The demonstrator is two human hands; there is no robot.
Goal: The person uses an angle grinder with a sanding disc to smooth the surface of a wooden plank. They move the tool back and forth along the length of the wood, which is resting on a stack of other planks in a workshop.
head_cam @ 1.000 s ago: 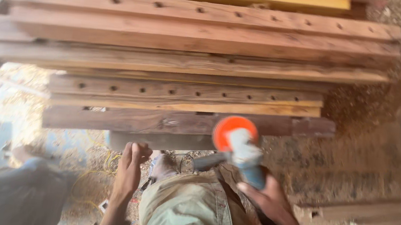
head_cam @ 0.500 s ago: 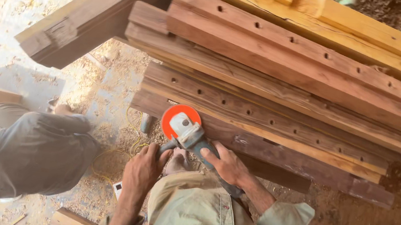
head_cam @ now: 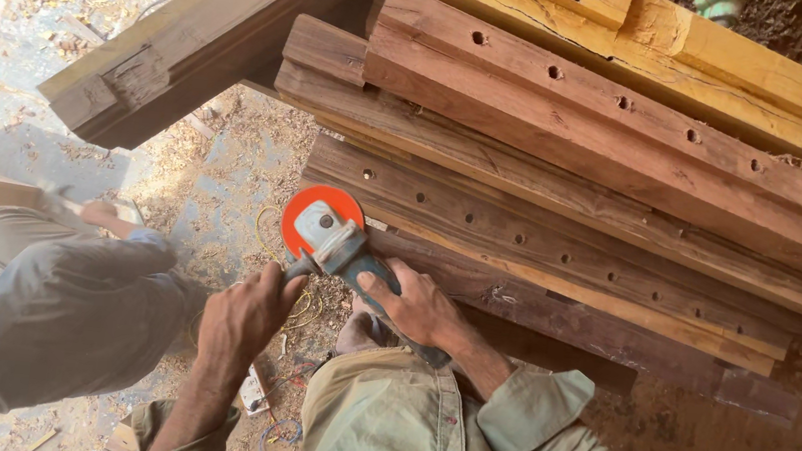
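Across the upper right of the head view lies a stack of long reddish-brown wooden beams (head_cam: 589,166), several drilled with rows of small round holes, resting on a sawdust-strewn floor (head_cam: 207,163). Above the stack runs a pale yellow timber plank (head_cam: 760,80). Left of the stack, a heavy dark beam (head_cam: 179,49) slants away, its end notched. Further left of the stack, another person in grey trousers (head_cam: 40,305) crouches low; only legs and a foot show.

At the near left end of the stack, the person wearing the camera holds a hand-held angle grinder with a round orange disc and a grey-blue body (head_cam: 334,238). The disc sits at the end of the lowest beams, touching or just beside the wood; which one is unclear. The right hand (head_cam: 422,309) is wrapped over the tool's body, fingers closed around it. The left hand (head_cam: 244,319) is clenched around the side handle below the disc. A yellow cable (head_cam: 272,226) trails on the floor beneath.

The grinder looks rigid and fairly heavy, likely to twist when running, so body and side handle seem the sound places to grip, well clear of the disc.
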